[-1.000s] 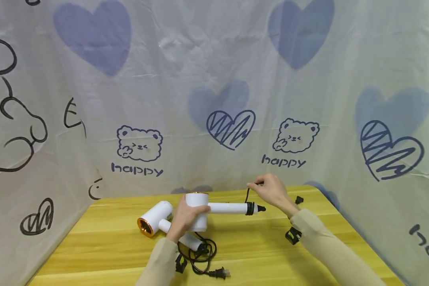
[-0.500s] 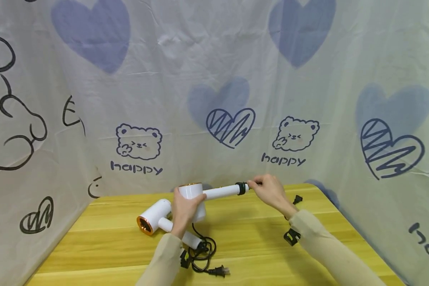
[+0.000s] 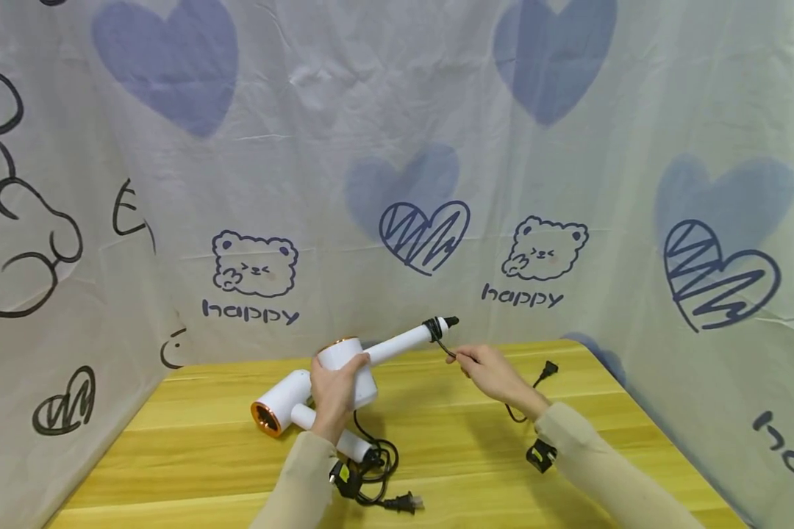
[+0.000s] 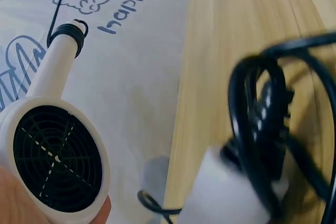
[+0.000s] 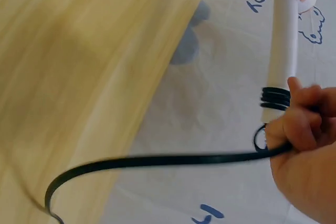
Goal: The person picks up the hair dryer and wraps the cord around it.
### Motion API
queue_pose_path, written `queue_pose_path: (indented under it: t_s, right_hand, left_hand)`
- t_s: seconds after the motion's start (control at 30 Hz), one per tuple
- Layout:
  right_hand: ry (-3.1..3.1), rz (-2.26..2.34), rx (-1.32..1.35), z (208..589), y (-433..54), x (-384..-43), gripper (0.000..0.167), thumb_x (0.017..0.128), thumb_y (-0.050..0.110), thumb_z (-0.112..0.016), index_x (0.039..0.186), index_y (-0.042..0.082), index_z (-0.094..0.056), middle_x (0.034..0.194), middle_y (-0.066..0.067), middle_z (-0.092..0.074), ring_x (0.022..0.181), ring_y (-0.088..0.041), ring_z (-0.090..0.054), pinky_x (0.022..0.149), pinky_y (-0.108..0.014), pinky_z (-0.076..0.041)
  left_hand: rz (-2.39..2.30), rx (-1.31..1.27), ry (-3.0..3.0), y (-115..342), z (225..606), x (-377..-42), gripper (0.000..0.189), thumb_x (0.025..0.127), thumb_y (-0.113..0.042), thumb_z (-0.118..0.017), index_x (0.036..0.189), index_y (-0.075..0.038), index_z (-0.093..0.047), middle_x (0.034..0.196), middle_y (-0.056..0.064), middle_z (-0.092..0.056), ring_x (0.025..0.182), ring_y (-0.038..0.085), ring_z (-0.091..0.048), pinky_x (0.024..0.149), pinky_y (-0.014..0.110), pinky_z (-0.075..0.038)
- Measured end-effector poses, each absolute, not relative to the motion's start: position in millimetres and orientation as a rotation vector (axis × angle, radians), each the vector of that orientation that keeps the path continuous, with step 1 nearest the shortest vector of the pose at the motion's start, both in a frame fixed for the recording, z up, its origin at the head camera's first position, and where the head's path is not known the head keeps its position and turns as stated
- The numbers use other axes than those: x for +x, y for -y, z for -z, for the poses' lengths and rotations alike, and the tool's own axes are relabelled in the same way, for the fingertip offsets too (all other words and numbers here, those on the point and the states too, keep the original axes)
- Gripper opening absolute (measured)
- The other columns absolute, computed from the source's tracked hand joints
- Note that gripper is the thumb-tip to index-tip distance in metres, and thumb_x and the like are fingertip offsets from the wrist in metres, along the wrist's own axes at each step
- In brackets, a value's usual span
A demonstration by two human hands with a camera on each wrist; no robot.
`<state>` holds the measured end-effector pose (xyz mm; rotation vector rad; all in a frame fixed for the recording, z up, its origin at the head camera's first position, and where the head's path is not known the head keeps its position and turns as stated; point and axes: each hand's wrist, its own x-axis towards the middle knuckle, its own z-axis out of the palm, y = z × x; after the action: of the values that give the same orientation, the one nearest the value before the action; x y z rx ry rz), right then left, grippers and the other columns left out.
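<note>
My left hand (image 3: 334, 386) grips the barrel of a white hair dryer (image 3: 400, 345), whose handle points up and to the right. Black cord (image 5: 274, 98) is wound in several turns around the end of that handle. My right hand (image 3: 492, 373) pinches the loose part of the cord just below and right of the handle's end. From this hand the cord hangs down to a plug (image 3: 551, 369) on the table. In the left wrist view the round dark grille (image 4: 58, 158) of the held dryer faces the camera.
A second white hair dryer (image 3: 291, 397) with a copper-coloured rim lies left on the wooden table (image 3: 192, 441). Its bundled black cord (image 3: 387, 470) and plug (image 3: 403, 503) lie near the front. A printed cloth (image 3: 397, 110) hangs behind and at both sides.
The held dryer's handle end has tilted upward and its barrel has shifted slightly left. My right hand has passed around the handle end and moved down, with the cord still pinched.
</note>
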<state>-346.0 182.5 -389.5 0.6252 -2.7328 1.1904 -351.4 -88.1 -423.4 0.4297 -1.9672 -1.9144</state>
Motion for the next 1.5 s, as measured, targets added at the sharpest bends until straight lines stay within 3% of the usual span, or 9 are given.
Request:
queue_pose_path:
  t_s: [0.17, 0.4, 0.57, 0.77, 0.93, 1.2, 1.5]
  right_hand:
    - [2.782, -1.287, 0.709, 398.6, -182.0, -344.3, 0.03, 0.105, 0.015, -0.041, 0.115, 0.012, -0.068, 0.072, 0.0, -0.059, 0.044, -0.01, -0.027, 0.039, -0.02, -0.026]
    - [2.787, -1.561, 0.87, 409.1, -195.7, -351.6, 0.031, 0.105, 0.011, -0.041, 0.125, 0.0, -0.062, 0.085, -0.006, -0.065, 0.055, -0.009, -0.041, 0.048, -0.02, -0.038]
    - [2.832, -1.805, 0.794, 414.3, -210.7, -356.6, 0.03, 0.105, 0.015, -0.043, 0.121, -0.001, -0.063, 0.088, -0.008, -0.064, 0.068, -0.015, -0.047, 0.058, -0.022, -0.046]
    - [2.854, -1.991, 0.704, 419.3, -222.2, -359.8, 0.031, 0.106, 0.017, -0.042, 0.121, -0.002, -0.062, 0.089, -0.005, -0.063, 0.071, -0.017, -0.046, 0.06, -0.024, -0.046]
    - [2.905, -1.929, 0.665, 418.4, -224.6, -360.1, 0.03, 0.106, 0.017, -0.042, 0.119, 0.0, -0.063, 0.088, -0.006, -0.062, 0.07, -0.016, -0.045, 0.059, -0.024, -0.043]
    - [3.058, -1.705, 0.7, 416.6, -236.5, -366.9, 0.03, 0.105, 0.013, -0.04, 0.117, 0.004, -0.066, 0.083, -0.009, -0.063, 0.052, -0.011, -0.031, 0.045, -0.021, -0.029]
    - [3.147, -1.413, 0.332, 399.6, -252.3, -384.6, 0.034, 0.098, 0.037, -0.057, 0.086, 0.01, -0.072, 0.054, 0.006, -0.039, 0.044, -0.006, -0.02, 0.04, -0.019, -0.02]
  left_hand:
    - [2.074, 0.445, 1.841, 88.3, 423.2, -352.2, 0.087, 0.074, -0.029, -0.082, 0.144, -0.006, -0.035, 0.125, 0.017, -0.052, 0.098, 0.028, -0.057, 0.074, 0.033, -0.054]
    - [2.25, 0.43, 1.727, 91.5, 425.2, -353.0, 0.077, 0.077, -0.025, -0.08, 0.141, -0.008, -0.039, 0.12, 0.014, -0.054, 0.086, 0.021, -0.06, 0.069, 0.03, -0.054]
    - [2.329, 0.463, 1.669, 95.1, 422.3, -354.6, 0.07, 0.077, -0.027, -0.079, 0.134, -0.006, -0.045, 0.109, 0.011, -0.059, 0.077, 0.017, -0.062, 0.066, 0.03, -0.055]
    - [2.4, 0.487, 1.665, 98.8, 421.6, -354.1, 0.074, 0.078, -0.032, -0.079, 0.135, -0.005, -0.041, 0.11, 0.01, -0.058, 0.08, 0.017, -0.062, 0.069, 0.03, -0.055]
    - [2.463, 0.476, 1.687, 96.8, 420.2, -351.2, 0.083, 0.077, -0.036, -0.08, 0.139, -0.003, -0.036, 0.115, 0.012, -0.056, 0.085, 0.018, -0.062, 0.071, 0.029, -0.054]
    - [2.556, 0.497, 1.657, 97.1, 420.7, -349.2, 0.088, 0.078, -0.039, -0.079, 0.141, -0.002, -0.03, 0.119, 0.011, -0.055, 0.087, 0.017, -0.061, 0.074, 0.027, -0.053]
    - [2.744, 0.395, 1.547, 96.9, 416.5, -350.9, 0.071, 0.083, -0.036, -0.074, 0.134, -0.002, -0.037, 0.095, 0.002, -0.063, 0.075, 0.013, -0.063, 0.068, 0.025, -0.054]
